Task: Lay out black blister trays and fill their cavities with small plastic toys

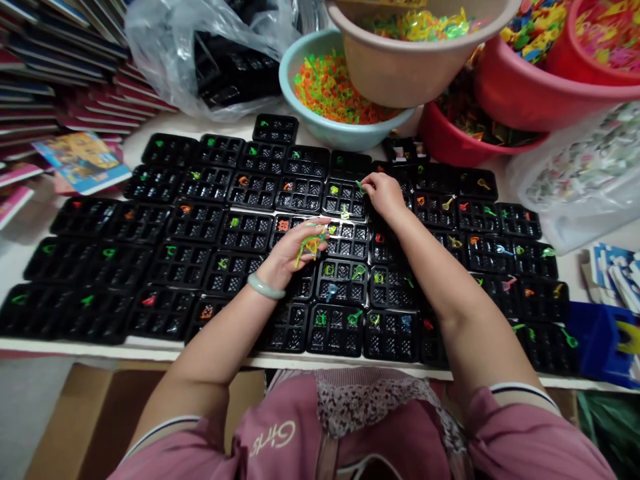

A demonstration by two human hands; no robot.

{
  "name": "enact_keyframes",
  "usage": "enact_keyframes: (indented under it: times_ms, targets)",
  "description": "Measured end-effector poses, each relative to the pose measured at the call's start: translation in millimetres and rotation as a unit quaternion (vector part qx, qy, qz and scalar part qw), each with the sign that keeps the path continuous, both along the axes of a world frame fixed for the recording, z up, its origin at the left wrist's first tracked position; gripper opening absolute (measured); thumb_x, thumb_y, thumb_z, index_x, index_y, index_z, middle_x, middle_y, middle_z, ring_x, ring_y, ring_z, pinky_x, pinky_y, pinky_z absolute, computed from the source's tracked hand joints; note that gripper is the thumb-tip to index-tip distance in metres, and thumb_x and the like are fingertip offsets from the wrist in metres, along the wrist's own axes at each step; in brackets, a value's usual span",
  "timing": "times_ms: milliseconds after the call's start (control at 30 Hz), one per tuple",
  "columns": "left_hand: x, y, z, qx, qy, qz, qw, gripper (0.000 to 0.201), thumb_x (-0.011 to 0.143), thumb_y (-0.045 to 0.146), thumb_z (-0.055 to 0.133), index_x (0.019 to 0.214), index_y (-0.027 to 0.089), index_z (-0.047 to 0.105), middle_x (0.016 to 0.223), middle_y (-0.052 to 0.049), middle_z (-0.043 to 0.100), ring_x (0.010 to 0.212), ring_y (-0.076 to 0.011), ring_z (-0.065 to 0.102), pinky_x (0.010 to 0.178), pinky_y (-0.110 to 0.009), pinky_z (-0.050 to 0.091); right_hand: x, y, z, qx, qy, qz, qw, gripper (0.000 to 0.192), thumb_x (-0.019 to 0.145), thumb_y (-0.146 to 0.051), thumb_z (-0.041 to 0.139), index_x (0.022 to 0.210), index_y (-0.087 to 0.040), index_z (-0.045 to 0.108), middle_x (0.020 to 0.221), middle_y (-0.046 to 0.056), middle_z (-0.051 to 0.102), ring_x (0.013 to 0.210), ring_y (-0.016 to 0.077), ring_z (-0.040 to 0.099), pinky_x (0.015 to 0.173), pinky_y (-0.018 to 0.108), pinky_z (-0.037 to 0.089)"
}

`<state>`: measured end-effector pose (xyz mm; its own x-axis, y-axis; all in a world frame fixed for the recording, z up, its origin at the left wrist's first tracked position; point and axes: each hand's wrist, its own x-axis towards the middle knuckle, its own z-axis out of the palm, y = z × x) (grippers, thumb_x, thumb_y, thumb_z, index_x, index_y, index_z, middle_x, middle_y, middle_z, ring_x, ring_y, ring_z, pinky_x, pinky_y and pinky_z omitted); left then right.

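My left hand (286,255), palm up with a pale bangle (267,287) at the wrist, cups a small heap of yellow, green and orange plastic trinkets (311,247). Ahead and to its right, my right hand (387,195) is pinching a small green plastic trinket (359,187) over the right edge of a black compartment tray (345,199). That tray has yellow-green pieces in it. Rows of similar black trays (187,265) spread over the white table, many with one or more bright pieces in their compartments.
Behind the trays stand a light blue basin (345,137) of trinkets, a beige tub (400,70) and red basins (525,90). A clear plastic bag (170,50) holds more black trays. Stacked books (65,73) line the left; a blue holder (597,340) sits at the right edge.
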<state>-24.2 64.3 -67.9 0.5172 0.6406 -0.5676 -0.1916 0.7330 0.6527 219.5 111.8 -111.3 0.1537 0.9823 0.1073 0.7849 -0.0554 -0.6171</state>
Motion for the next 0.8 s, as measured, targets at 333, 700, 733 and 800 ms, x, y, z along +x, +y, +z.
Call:
enact_keyframes:
  times_ms: [333,700,733,800]
  targets:
    - [-9.0,1.2,-3.0,-0.005,-0.012,0.014,1.000,0.030,0.071,0.012,0.067,0.101,0.013,0.063,0.074,-0.002,0.060,0.049,-0.0073,0.057,0.026,-0.009,0.020,-29.3,-27.5,17.5,-0.056,-0.038,0.080,0.994,0.014,0.084,-0.029,0.064,0.093,-0.019,0.069,0.095,0.009,0.068,0.088,0.0245,0.060,0.081,0.037,0.044]
    - [-16.8,-4.3,-7.5,-0.008,0.000,0.018,1.000,0.035,0.072,0.013,0.068,0.107,0.013,0.062,0.075,-0.002,0.061,0.048,-0.0069,0.055,0.027,-0.010,0.019,-45.6,-33.3,10.9,-0.125,-0.038,0.059,0.990,0.022,0.075,-0.016,0.066,0.096,-0.020,0.063,0.099,0.007,0.066,0.085,0.0216,0.058,0.075,0.033,0.042]
    - [-17.7,-4.9,-8.1,-0.008,0.000,0.018,1.000,0.035,0.073,0.013,0.067,0.107,0.013,0.062,0.075,-0.002,0.060,0.048,-0.0068,0.055,0.028,-0.010,0.019,-45.8,-33.8,10.2,-0.120,-0.036,0.060,0.990,0.021,0.074,-0.013,0.064,0.094,-0.020,0.062,0.100,0.007,0.066,0.086,0.0215,0.058,0.076,0.033,0.042]
    - [-18.8,-6.4,-8.6,-0.008,-0.001,0.020,1.000,0.034,0.073,0.013,0.067,0.107,0.013,0.063,0.075,-0.002,0.060,0.049,-0.0066,0.055,0.028,-0.010,0.019,-46.8,-34.3,8.2,-0.112,-0.026,0.066,0.991,0.022,0.074,-0.009,0.061,0.093,-0.019,0.062,0.097,0.006,0.067,0.086,0.0210,0.058,0.076,0.032,0.042]
